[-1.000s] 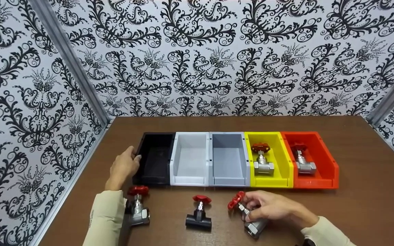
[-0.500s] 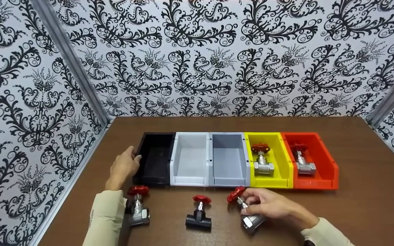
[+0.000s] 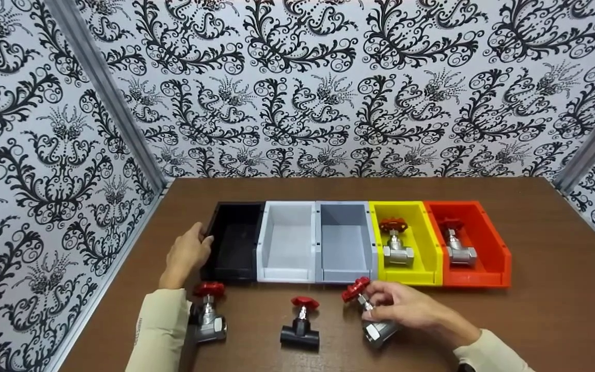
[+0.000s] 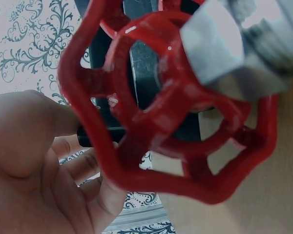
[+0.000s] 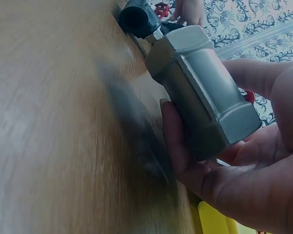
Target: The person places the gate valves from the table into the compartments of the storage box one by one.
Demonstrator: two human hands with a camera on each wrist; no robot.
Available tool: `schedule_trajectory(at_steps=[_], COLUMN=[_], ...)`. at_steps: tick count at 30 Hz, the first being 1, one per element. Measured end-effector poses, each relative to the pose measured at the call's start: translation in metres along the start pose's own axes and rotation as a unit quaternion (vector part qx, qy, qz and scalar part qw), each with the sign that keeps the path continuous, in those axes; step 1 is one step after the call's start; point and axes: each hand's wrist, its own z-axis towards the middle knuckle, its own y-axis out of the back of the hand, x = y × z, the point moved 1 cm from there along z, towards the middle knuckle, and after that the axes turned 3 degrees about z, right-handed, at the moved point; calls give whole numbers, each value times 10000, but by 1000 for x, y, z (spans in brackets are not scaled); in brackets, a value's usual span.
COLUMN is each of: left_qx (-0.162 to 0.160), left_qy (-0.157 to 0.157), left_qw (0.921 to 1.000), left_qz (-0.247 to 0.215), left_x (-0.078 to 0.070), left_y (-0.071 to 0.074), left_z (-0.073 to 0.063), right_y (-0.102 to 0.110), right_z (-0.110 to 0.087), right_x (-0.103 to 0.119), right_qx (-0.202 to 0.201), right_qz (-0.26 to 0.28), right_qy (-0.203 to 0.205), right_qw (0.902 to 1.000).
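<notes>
My right hand (image 3: 406, 307) grips a steel valve with a red handwheel (image 3: 378, 330). The valve is tilted, its handwheel leaning left towards the bins. In the right wrist view, thumb and fingers hold the valve's hexagonal body (image 5: 205, 92), with a shadow on the wood beside it. At the far left, my left hand (image 3: 188, 253) holds the side wall of the black bin (image 3: 228, 271), thumb at the rim. Another steel valve (image 3: 209, 323) stands by the left forearm; its red handwheel (image 4: 156, 185) fills much of the left wrist view and hides part of the bin.
A black valve with a red handwheel (image 3: 300, 330) stands mid-table. Right of the black bin, the white bin (image 3: 287, 274), grey bin (image 3: 346, 276), yellow bin (image 3: 434, 258) and red bin (image 3: 501, 268) adjoin in a row. Yellow and red each contain a steel valve. Patterned walls (image 3: 308, 103) enclose the table.
My right hand has moved slightly away from me, towards the bins, bringing the steel valve along and tilting it a little more upright. The left hand has kept its place on the black bin.
</notes>
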Motion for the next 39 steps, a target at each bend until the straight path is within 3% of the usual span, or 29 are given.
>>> schedule_trajectory(at_steps=[7,15,27,34,39], left_qx=[33,144,260,259,286], left_qy=[-19,15,202,191,184], left_qw=[10000,9999,9993,9994,9993], left_qz=[33,35,177,157,147], left_x=[0,0,-2,-1,-1], left_y=[1,1,1,1,1], left_z=[0,0,2,2,2], right_y=[-1,-4,-6,-9,-9], right_z=[0,2,7,11,14], right_x=[4,10,18,23,28], right_qx=[-77,-98,-985,-1141,-1123], right_qz=[104,679,675,885,1268], right_qy=[9,-21,-365,-443,-247], right_qw=[9999,9976,9922,9885,9852])
